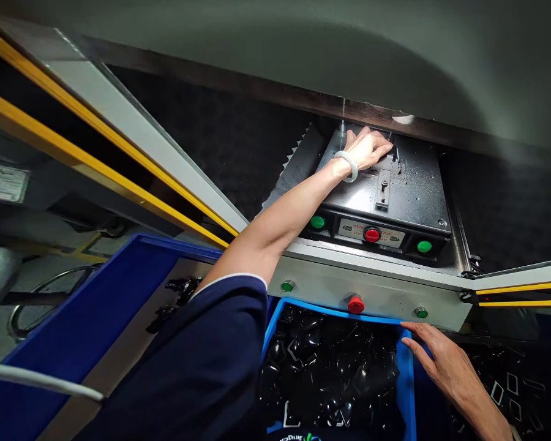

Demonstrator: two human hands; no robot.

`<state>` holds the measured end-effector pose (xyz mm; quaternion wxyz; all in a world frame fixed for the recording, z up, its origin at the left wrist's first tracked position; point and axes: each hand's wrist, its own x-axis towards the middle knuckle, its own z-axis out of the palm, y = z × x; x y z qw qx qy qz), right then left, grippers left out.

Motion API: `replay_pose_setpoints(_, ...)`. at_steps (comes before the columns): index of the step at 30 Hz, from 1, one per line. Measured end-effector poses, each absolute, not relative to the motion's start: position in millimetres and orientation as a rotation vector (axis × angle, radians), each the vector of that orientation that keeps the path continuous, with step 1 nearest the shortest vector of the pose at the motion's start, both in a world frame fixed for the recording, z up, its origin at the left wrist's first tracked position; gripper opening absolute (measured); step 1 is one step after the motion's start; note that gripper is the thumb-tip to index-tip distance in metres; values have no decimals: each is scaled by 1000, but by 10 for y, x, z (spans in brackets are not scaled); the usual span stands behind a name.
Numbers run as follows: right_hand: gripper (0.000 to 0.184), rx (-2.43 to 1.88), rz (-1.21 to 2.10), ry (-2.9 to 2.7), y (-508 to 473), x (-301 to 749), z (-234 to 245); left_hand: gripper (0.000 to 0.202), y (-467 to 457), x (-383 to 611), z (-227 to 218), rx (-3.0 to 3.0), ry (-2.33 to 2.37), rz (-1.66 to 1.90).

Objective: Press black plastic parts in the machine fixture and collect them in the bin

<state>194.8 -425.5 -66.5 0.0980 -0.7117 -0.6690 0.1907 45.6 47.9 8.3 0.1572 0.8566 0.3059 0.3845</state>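
Reaching into the machine, my left hand (pixel 370 148) has its fingers bent down over the small metal fixture (pixel 390 164) on the machine's plate (pixel 417 174). A dark piece seems to lie under the fingertips, but the hand hides most of it. A pale bracelet (pixel 349 165) circles that wrist. My right hand (pixel 441 355) rests at the right corner of a blue bin (pixel 411 392), fingers stretched out and thumb apart, holding nothing. Glossy black parts (pixel 330 367) fill the bin.
Below the plate are green buttons (pixel 318 222) and a red button (pixel 372 235). A red emergency knob (pixel 356 304) sits on the front panel (pixel 390 306). Yellow-striped guards (pixel 119 165) flank the opening. At left stands a blue-sided tray (pixel 87 306); more black parts (pixel 509 386) lie at right.
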Motion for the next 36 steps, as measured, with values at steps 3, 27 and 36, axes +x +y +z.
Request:
replay_pose_setpoints(3,41,-2102,490,-1938,-4175,1960,-698,21,67,197,191,2478,1006,1049)
replay_pose_setpoints(27,43,-2309,-51,-1699,-4197,2139,-1110,36,-2494,-2079,-1570,2042,1472,968)
replay_pose_setpoints(36,47,-1970,287,-2205,-4182,1246,-1556,17,-2175,-2970,-2048,1258,2310,781)
